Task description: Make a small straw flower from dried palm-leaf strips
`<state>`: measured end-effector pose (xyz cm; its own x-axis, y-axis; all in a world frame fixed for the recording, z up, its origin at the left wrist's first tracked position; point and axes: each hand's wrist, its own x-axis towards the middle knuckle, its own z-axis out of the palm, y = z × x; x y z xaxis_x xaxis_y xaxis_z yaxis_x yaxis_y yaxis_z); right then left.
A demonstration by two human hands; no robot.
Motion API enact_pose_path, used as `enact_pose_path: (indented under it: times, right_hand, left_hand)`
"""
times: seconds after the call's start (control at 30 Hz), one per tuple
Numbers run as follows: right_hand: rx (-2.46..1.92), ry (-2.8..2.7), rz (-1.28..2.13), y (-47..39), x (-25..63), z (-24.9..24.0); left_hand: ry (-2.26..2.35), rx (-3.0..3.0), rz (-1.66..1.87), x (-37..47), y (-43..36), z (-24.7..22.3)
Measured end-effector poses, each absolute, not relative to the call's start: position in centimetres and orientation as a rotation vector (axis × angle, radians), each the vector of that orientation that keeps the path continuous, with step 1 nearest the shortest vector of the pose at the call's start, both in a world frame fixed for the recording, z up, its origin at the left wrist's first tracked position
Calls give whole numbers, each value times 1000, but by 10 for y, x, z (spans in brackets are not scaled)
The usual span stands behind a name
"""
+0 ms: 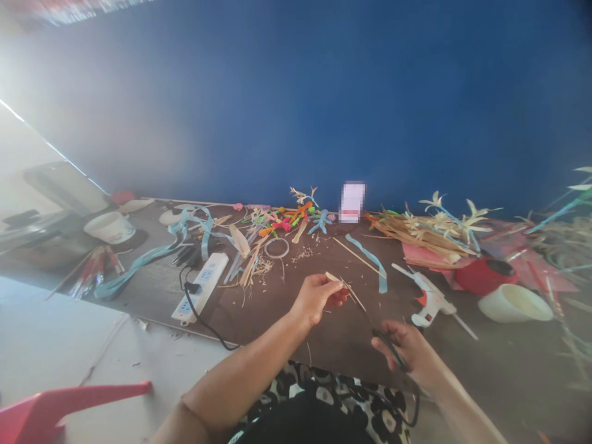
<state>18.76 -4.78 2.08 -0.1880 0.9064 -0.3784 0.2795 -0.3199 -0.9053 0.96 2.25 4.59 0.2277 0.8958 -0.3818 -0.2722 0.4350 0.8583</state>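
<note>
Near the front middle of the brown table, my left hand [319, 297] pinches a thin pale strip [332, 277] between thumb and fingers. My right hand [404, 351] is to its right and closer to me, closed round the black handles of a pair of scissors [387, 346]. The scissor blades point up and left, and their tips reach the strip beside my left fingertips. Whether the blades touch the strip is too small to tell. Beyond my hands lie a blue ribbon [370, 256] and a thin stick [356, 256].
A white power strip [203, 287] with a black cable lies left. Colourful craft pieces [287, 222] and shavings lie at the back. Right are a glue gun [430, 299], a pale cup [515, 303], dried husks [416, 234] and a red object [481, 277].
</note>
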Motion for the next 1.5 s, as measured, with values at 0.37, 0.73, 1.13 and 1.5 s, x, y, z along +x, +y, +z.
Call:
enact_pose_path:
  times: [0.37,0.73,1.13,1.5]
  right_hand:
    - [-1948,-1918,745,-37,163,7]
    - [-2021,-2326,555,4,119,4]
    - [-1392,-1657,873,32,151,35]
    - [-1268,-1623,990,32,136,39]
  left_hand:
    - [1024,797,1018,-10,39,44]
    - [1014,934,1001,-8,44,49]
    - [1104,1347,854,-10,47,41]
    - [1269,1776,621,-12,42,39]
